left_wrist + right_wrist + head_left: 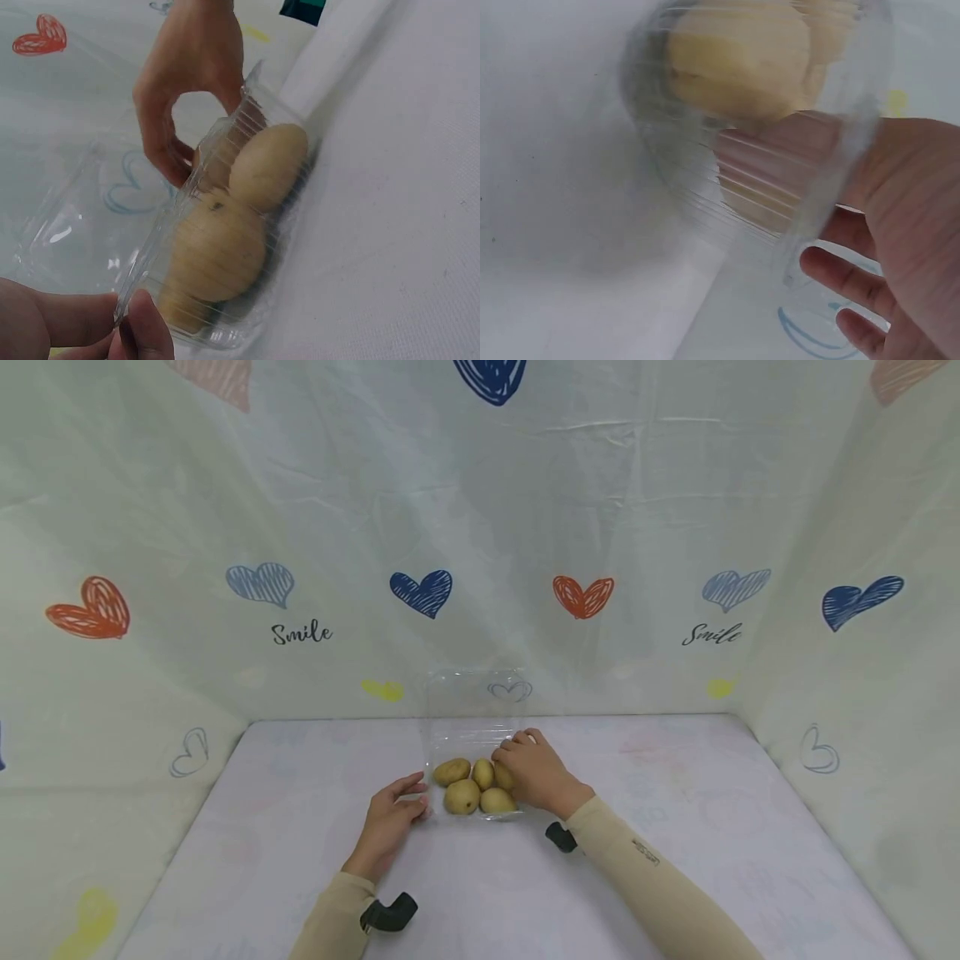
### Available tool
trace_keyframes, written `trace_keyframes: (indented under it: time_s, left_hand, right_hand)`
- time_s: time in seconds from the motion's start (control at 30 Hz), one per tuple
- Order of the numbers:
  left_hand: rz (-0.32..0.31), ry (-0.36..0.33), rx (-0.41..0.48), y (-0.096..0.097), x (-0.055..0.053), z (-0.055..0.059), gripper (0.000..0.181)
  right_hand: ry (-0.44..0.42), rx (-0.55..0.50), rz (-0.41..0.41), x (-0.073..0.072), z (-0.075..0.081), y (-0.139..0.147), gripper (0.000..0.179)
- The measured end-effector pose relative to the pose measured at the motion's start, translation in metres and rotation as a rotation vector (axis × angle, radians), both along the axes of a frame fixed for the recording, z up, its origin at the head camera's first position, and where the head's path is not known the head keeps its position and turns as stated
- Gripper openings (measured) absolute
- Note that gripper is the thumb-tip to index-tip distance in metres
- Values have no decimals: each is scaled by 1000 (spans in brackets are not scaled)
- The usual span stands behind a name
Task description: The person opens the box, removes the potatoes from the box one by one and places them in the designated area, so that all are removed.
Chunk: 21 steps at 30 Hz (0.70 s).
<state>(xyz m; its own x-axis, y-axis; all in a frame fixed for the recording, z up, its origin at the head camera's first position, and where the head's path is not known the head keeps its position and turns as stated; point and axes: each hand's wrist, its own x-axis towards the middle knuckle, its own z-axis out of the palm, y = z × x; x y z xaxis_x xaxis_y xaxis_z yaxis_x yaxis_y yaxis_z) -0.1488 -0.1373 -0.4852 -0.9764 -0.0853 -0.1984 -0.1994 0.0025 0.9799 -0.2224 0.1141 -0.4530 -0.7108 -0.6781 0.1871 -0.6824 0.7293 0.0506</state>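
Observation:
A clear plastic clamshell container (501, 816) sits on the table with several potatoes (461, 797) inside; its transparent lid (468, 703) stands raised at the back. At the container's left edge is my left hand (393, 817), whose thumb and finger pinch the rim (124, 304) in the left wrist view. My right hand (534, 771) reaches over the right side, thumb inside the container, and its curled fingers hold a potato (502, 777) at the right end. That potato is partly covered by the hand. In the right wrist view, ribbed plastic blurs the thumb (780, 150).
The white table (300, 793) extends on both sides of the container. Behind it hangs a pale cloth backdrop (510, 543) printed with hearts. Dark curved wrist attachments (393, 913) stick out from both sleeves.

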Motion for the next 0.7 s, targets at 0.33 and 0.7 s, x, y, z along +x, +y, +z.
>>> trace_keyframes:
  time_s: [0.33,0.7]
  left_hand:
    - [-8,-5,5,0,0,2,47]
    - [-7,-9,-12,1,0,4,48]
  right_hand:
    - [6,-131,-16,7,16,13,51]
    - [24,-231,-54,10,22,37,60]
